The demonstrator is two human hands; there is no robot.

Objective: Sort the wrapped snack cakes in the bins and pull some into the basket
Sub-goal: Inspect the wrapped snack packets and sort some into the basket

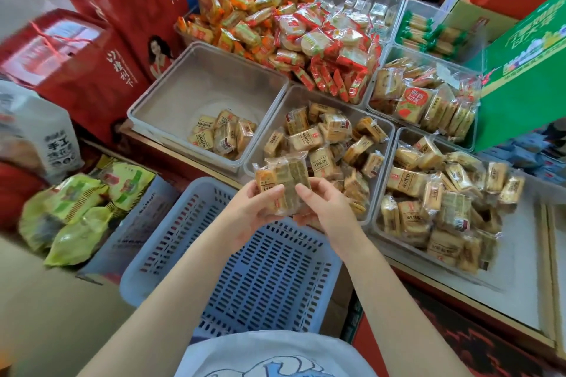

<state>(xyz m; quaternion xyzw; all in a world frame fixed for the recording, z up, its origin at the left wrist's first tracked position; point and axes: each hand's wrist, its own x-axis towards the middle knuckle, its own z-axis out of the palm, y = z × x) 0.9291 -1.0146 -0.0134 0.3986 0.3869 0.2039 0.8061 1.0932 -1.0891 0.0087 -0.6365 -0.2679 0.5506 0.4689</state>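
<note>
Both hands are holding a small stack of wrapped snack cakes [280, 185] up in front of the body, the packets standing roughly upright with their long sides running away from the person. Left hand [255, 208] is curling round the stack's left edge, thumb pressing across the front wrapper; right hand [321, 205] is pinching the right edge, fingers behind. The stack is hanging over the far rim of the blue basket [171, 239], which is sitting just below and toward the person, nothing showing inside it. The middle bin [268, 122] of loose cakes lies just beyond the hands; the left bin [159, 101] (only a few packets in one corner) is off to the far left. Judging by this, the drop is straight down and slightly back, and either hand is equally near the basket.
</note>
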